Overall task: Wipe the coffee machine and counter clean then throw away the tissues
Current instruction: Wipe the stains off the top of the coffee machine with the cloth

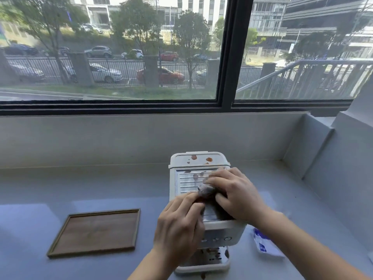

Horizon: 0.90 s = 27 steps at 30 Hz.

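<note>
Both my left hand and right hand pinch a stained tissue on the machine, whose lid spots and drip tray remain unwiped.

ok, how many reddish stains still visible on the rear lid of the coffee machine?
3 clear ones on the rear lid: one left of centre, one right of centre, a small one further left. A faint fourth may sit at the lid's front edge.

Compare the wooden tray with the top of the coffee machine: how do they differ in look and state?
The wooden tray is brown, flat and unstained; the coffee machine top is white, ribbed and spotted with reddish-brown stains. Nothing touches the tray; both hands work a soiled tissue on the machine. Both stand on the counter.
</note>
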Each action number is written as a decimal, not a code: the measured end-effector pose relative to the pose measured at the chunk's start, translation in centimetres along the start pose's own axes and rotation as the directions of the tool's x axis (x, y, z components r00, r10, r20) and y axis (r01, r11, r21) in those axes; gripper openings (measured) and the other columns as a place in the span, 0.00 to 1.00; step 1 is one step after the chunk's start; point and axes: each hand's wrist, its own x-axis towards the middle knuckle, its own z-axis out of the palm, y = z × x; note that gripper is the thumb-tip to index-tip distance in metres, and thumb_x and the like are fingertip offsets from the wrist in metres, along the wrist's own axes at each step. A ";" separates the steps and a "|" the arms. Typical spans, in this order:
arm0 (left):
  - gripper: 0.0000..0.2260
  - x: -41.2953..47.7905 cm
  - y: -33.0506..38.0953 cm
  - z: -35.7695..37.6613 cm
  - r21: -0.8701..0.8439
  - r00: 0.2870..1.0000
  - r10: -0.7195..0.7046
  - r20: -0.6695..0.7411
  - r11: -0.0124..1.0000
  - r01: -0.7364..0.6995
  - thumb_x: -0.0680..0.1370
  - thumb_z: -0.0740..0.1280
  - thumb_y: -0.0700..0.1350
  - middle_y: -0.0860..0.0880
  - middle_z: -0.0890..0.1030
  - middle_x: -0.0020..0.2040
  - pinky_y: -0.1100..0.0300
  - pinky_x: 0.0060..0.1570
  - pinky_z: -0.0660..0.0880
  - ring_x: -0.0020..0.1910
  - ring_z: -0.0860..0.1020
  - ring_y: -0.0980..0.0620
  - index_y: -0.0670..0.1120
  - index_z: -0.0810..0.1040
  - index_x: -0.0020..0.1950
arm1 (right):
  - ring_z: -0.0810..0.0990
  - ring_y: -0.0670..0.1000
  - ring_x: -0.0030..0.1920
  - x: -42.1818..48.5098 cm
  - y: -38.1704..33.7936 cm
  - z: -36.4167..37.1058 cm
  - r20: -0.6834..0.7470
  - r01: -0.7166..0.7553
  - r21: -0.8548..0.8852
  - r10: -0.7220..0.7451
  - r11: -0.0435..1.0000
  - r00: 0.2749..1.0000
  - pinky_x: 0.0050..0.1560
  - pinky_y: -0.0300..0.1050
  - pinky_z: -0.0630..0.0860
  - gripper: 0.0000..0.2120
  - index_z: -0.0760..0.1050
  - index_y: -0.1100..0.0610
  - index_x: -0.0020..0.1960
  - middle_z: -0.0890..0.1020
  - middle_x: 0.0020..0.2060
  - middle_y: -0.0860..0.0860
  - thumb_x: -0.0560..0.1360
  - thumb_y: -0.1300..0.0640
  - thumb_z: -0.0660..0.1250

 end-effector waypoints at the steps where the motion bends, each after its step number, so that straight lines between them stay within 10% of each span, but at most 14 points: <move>1: 0.07 0.1 0.2 -0.1 0.013 1.000 -0.007 0.014 1.000 0.006 0.77 0.63 0.42 0.49 0.80 0.60 0.56 0.57 0.74 0.59 0.78 0.47 0.46 0.80 0.51 | 0.75 0.52 0.50 -0.3 0.7 -0.5 -0.001 0.013 0.005 -0.013 1.000 1.000 0.56 0.46 0.74 0.16 0.81 0.45 0.52 0.81 0.53 0.40 0.67 0.55 0.63; 8: 0.05 0.6 1.7 -0.7 0.096 0.992 -0.093 0.080 0.992 0.086 0.77 0.62 0.42 0.50 0.80 0.58 0.54 0.60 0.74 0.58 0.77 0.48 0.45 0.77 0.48 | 0.76 0.54 0.51 3.6 2.6 -2.1 -0.094 -0.173 0.242 0.201 0.955 0.975 0.54 0.45 0.70 0.16 0.81 0.47 0.55 0.83 0.51 0.47 0.71 0.61 0.66; 14: 0.02 1.0 3.2 0.3 0.219 0.961 -0.274 0.030 0.940 0.261 0.75 0.63 0.42 0.48 0.77 0.51 0.53 0.48 0.74 0.50 0.76 0.45 0.46 0.75 0.45 | 0.70 0.55 0.66 5.0 0.2 0.7 0.089 -0.053 0.032 0.050 0.998 0.995 0.64 0.48 0.68 0.14 0.75 0.44 0.63 0.74 0.67 0.43 0.78 0.47 0.64; 27: 0.04 0.9 3.0 0.4 0.292 0.970 -0.241 0.016 0.929 0.226 0.74 0.62 0.44 0.46 0.78 0.52 0.55 0.46 0.71 0.50 0.76 0.44 0.46 0.75 0.45 | 0.73 0.53 0.62 3.8 -0.5 1.2 0.102 0.027 0.115 -0.039 0.993 0.994 0.58 0.45 0.70 0.13 0.74 0.49 0.61 0.76 0.63 0.44 0.77 0.54 0.62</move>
